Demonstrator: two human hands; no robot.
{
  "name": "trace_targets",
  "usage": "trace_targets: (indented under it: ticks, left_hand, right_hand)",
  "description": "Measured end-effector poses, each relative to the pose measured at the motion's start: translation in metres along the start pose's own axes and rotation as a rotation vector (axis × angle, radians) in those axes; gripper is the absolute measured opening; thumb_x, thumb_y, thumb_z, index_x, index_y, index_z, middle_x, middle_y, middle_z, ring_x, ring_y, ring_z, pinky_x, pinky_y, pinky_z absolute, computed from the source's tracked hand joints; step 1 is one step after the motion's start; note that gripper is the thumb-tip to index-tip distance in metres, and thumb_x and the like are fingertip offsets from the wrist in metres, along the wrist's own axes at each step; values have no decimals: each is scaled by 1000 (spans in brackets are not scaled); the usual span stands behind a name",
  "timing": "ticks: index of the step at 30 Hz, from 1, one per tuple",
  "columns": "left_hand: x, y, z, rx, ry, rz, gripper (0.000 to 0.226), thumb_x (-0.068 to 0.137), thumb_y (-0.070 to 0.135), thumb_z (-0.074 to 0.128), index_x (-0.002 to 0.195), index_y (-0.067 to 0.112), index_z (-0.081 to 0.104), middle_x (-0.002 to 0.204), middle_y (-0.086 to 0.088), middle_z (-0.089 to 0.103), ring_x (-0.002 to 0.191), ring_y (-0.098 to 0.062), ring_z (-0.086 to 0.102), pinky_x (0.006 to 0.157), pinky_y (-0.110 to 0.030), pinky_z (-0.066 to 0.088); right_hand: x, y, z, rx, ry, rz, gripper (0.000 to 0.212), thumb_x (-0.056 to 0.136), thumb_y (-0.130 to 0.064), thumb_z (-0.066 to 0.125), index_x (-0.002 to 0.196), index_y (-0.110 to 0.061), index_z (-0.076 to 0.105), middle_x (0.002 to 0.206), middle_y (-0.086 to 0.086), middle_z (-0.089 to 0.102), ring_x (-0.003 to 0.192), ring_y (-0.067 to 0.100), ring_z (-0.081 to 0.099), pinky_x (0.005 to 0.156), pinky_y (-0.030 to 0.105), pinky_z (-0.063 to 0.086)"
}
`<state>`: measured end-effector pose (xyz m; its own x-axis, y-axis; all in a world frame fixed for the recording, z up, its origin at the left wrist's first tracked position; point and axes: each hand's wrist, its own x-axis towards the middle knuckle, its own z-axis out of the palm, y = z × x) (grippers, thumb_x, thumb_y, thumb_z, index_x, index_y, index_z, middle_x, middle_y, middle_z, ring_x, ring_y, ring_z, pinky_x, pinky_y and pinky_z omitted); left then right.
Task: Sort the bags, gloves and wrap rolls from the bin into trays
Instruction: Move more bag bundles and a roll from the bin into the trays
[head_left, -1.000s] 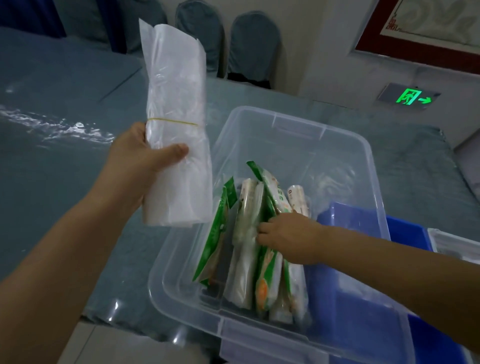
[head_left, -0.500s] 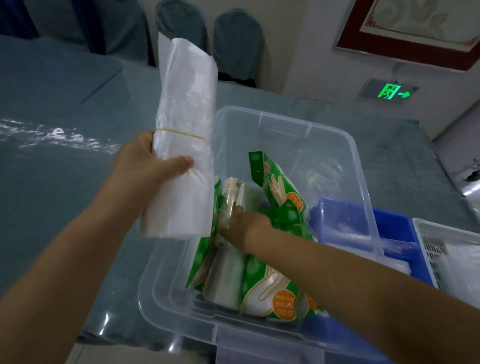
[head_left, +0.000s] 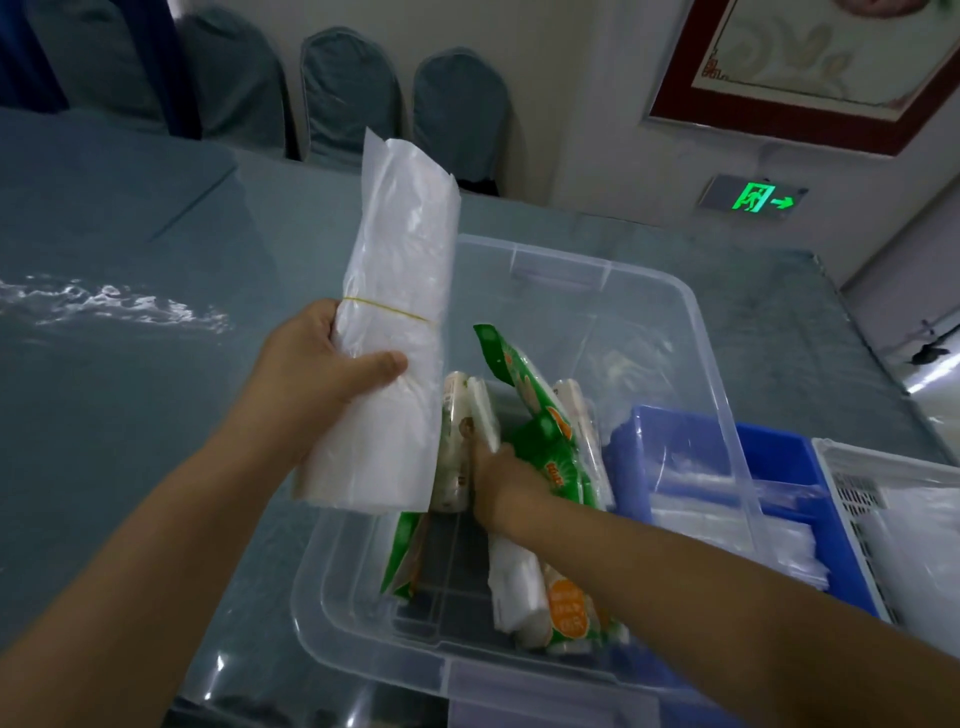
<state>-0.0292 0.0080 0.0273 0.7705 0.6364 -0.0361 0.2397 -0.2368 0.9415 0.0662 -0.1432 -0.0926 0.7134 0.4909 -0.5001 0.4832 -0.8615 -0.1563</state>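
Note:
My left hand grips a folded bundle of clear plastic bags bound by a yellow rubber band, held upright over the left rim of the clear bin. My right hand is down inside the bin among the packs, its fingers closed around a white wrap roll; the fingertips are hidden. Green glove packs and more white rolls lie in the bin.
A blue tray with clear bags stands right of the bin, and a white slotted tray beyond it. The table has a grey-blue cover under clear film. Covered chairs line the far edge.
My right hand has shifted left inside the bin and dug in between the packs. The bag bundle in my left hand has stayed raised, drifting slightly right.

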Motion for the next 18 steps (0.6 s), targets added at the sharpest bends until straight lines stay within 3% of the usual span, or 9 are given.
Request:
trace_targets:
  ticks: [3,6,10,13,15,18]
  left_hand:
    - [3,7,9,41,-23,26,41,59,28,82,94,14,65,85,-5,71,77,-25,69,66,-40,58]
    - [6,26,26,97,-30,91,32,71,20,78,98,15,63,84,3,67,75,-16,65,58,-26,49]
    - [6,65,62,102,-69,209,35,72,22,79,101,14,62,87,2,68,77,-15,65,66,-29,54]
    - [-4,97,103,74,-113,303,30,74,21,77,97,19,59,77,14,59,67,2,55,52,-10,45]
    - [-15,116,134,43,-164,344,29,75,19,76,96,24,58,74,19,56,64,7,51,44,-2,38]
    - [-35,135,181,61,-231,357,32,75,23,76,103,22,60,80,13,61,68,3,55,53,-11,43]
  right_hand:
    - [-21,15,-33,168,-6,-58,42,89,-12,53,131,-11,49,130,14,51,116,31,52,96,35,45]
    - [-46,35,-66,322,83,-129,44,81,-3,54,121,-22,61,119,4,53,108,22,53,88,25,44]
    - [-92,75,-109,578,346,-185,50,72,1,55,106,-34,65,120,-2,55,104,18,56,85,25,49]
    - [-124,119,-140,666,585,-184,51,70,3,54,99,-38,62,113,-5,56,95,11,56,74,9,44]
    - [-141,153,-154,704,735,-162,51,67,6,54,100,-31,66,106,-7,61,90,6,57,71,4,40]
    - [-164,212,-160,762,837,-50,47,70,7,55,103,-25,67,89,-21,57,67,-10,54,57,0,38]
